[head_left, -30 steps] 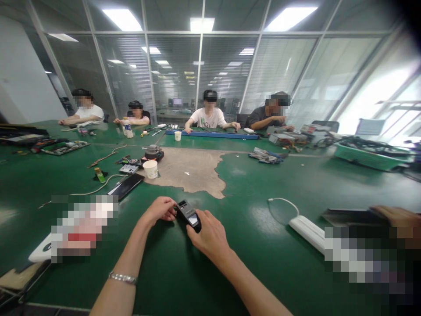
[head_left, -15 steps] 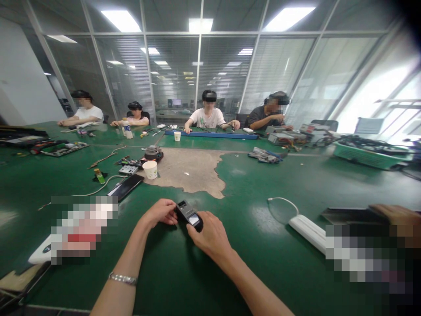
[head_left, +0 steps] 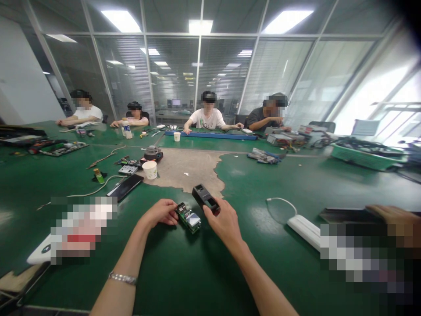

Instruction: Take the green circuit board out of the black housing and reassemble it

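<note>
My left hand (head_left: 163, 211) is closed on the near-left end of a green circuit board (head_left: 189, 218), which carries a small whitish screen. Just right of it, my right hand (head_left: 225, 221) grips a black plastic housing (head_left: 204, 196) with cut-out windows. Housing and board are apart, the housing a little higher and farther from me. Both are held above the green table (head_left: 184, 272). A silver bracelet (head_left: 123, 278) circles my left wrist.
A black phone (head_left: 125, 188) and a paper cup (head_left: 150, 170) lie ahead on the left. At right are a white power strip (head_left: 304, 231) and another person's hand (head_left: 394, 216). Gloves (head_left: 264, 156) and a green basket (head_left: 365, 156) stand farther back. Several people sit across the table.
The black housing has come off the circuit board. My right hand has moved it up and to the right, uncovering the board, while my left hand has stayed in place.
</note>
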`<state>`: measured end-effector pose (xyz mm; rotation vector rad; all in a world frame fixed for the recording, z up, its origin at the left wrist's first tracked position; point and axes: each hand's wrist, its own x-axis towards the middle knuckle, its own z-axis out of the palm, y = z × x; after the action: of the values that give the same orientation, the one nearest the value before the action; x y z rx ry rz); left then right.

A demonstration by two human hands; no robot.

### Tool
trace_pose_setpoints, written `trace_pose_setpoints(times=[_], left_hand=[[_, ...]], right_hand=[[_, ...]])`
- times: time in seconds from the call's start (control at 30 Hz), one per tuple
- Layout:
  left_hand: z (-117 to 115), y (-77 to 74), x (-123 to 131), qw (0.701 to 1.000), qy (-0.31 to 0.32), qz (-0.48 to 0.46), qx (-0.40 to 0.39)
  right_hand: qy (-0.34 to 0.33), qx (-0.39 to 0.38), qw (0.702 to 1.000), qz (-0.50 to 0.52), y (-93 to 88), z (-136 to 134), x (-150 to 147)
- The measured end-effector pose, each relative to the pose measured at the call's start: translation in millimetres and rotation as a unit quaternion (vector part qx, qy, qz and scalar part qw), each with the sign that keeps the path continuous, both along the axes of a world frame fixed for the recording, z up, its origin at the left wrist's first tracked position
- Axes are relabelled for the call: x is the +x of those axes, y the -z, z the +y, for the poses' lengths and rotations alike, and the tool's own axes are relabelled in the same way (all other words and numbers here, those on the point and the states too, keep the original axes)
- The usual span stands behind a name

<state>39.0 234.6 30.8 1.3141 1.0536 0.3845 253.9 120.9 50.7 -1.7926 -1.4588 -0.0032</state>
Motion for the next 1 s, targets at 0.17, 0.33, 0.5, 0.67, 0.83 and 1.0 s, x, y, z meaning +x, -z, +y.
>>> trace_pose_setpoints(times=[0.17, 0.33, 0.5, 0.67, 0.83, 1.0], left_hand=[[1.5, 0.2, -0.7, 1.0, -0.003, -0.017, -0.011], [0.1, -1.6, -1.6, 0.998, -0.014, -0.041, -0.045], [-2.0, -2.3, 0.0, 0.996, -0.01, -0.053, -0.065], [-0.8, 1.5, 0.7, 0.997, -0.002, -0.047, -0.067], [-0.4, 3.1, 0.9, 0.997, -0.003, -0.047, -0.059], [-0.2, 3.3, 0.7, 0.997, -0.004, -0.058, -0.059]], right_hand=[[0.012, -0.067, 0.997, -0.03, 14.6, 4.6, 8.6], [0.003, -0.085, 0.995, -0.056, 21.8, 6.1, 8.5], [0.013, -0.095, 0.992, -0.078, 23.9, 4.5, 9.3], [0.0, -0.114, 0.991, -0.072, 20.6, 3.5, 9.4], [-0.017, -0.038, 0.999, -0.018, 4.1, -0.5, 1.6], [-0.093, 0.018, 0.995, 0.033, -11.8, -9.8, -18.0]])
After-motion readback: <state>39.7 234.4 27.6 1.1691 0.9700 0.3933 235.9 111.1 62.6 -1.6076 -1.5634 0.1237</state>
